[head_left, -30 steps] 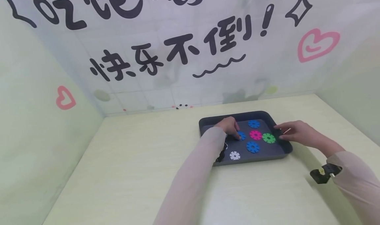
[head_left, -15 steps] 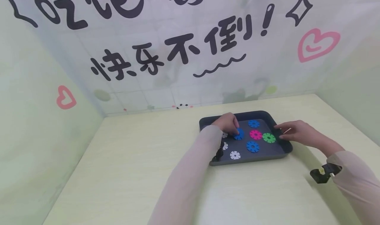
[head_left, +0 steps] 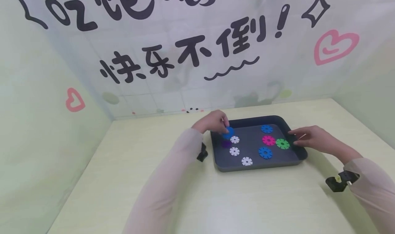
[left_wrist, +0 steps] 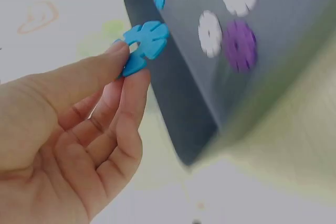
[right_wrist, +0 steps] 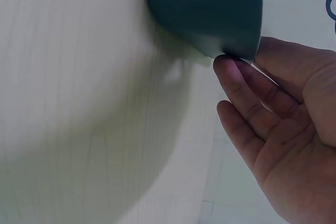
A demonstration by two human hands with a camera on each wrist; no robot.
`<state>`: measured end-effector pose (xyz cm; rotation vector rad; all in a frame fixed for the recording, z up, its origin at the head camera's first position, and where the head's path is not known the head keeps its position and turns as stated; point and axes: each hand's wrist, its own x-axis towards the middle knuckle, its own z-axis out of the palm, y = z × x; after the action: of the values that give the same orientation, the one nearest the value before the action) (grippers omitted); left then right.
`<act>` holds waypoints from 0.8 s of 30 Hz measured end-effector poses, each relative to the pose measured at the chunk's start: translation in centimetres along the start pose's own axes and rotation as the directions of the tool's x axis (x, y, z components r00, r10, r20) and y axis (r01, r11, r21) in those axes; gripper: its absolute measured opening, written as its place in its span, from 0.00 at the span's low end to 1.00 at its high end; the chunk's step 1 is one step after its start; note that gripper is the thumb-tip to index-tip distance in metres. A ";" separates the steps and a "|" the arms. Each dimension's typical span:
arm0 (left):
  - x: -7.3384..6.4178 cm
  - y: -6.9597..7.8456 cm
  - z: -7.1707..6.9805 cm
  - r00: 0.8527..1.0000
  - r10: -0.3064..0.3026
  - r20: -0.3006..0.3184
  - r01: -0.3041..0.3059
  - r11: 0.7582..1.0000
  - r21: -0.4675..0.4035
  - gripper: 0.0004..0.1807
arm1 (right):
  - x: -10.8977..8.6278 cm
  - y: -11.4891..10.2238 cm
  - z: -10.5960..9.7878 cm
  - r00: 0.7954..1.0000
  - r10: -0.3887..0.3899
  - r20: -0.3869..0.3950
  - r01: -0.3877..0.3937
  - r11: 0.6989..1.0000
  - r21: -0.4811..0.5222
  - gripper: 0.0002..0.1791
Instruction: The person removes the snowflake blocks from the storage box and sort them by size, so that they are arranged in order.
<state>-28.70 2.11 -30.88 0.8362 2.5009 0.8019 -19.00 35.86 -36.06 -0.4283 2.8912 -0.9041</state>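
Observation:
My left hand (head_left: 213, 121) pinches a blue notched plastic disc (left_wrist: 152, 39) between thumb and fingers, above the left rim of a dark grey tray (head_left: 262, 167). Below it in the tray lies a purple disc (left_wrist: 240, 45), with white discs (head_left: 234, 151) beside it. Toward the tray's right side lie a pink disc (head_left: 268, 140), a green disc (head_left: 282, 144) and two blue discs (head_left: 265, 153). My right hand (head_left: 318, 139) grips the tray's right edge, fingertips on its outer wall in the right wrist view.
The tray stands on a pale wooden table (head_left: 129, 179). Behind it rises a white backdrop (head_left: 172, 90) with dark lettering, and side panels (head_left: 37, 131) close off the left and right. A black wrist camera (head_left: 338, 182) sits on the right wrist.
My left hand has lifted the blue disc from the tray's middle and carried it left to the left rim, uncovering the purple and white discs. My right hand stays at the right edge.

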 end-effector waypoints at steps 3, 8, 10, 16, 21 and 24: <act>-1.3 -1.5 -1.1 1.000 -0.014 0.021 0.014 1.000 -0.002 0.09 | -0.1 0.1 -0.1 1.000 0.005 -0.004 -0.005 1.000 -0.011 0.23; -3.3 -4.2 -2.1 0.996 -0.052 0.069 0.053 0.999 -0.007 0.08 | -0.2 0.2 -0.2 1.000 -0.005 -0.004 0.005 1.000 -0.015 0.23; -4.0 -5.2 -2.1 0.992 -0.074 0.100 0.076 0.997 -0.017 0.08 | -0.3 0.2 -0.2 1.000 -0.009 -0.005 0.009 1.000 -0.018 0.23; -5.1 -7.7 -1.2 0.982 -0.132 0.137 0.142 0.987 -0.068 0.08 | -0.4 0.3 -0.1 1.000 -0.017 -0.010 0.017 1.000 -0.017 0.23; -5.3 -9.1 -0.4 0.978 -0.174 0.114 0.186 0.978 -0.096 0.08 | -0.4 0.2 0.0 1.000 -0.025 -0.006 0.025 1.000 -0.004 0.23; -5.4 -9.5 -0.1 0.975 -0.199 0.095 0.207 0.974 -0.088 0.08 | -0.4 0.0 0.1 1.000 -0.026 -0.006 0.026 1.000 -0.001 0.23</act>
<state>-28.77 -7.67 -35.79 0.5585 2.4026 0.7930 -18.64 35.98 -36.13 -0.4656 2.8984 -0.9102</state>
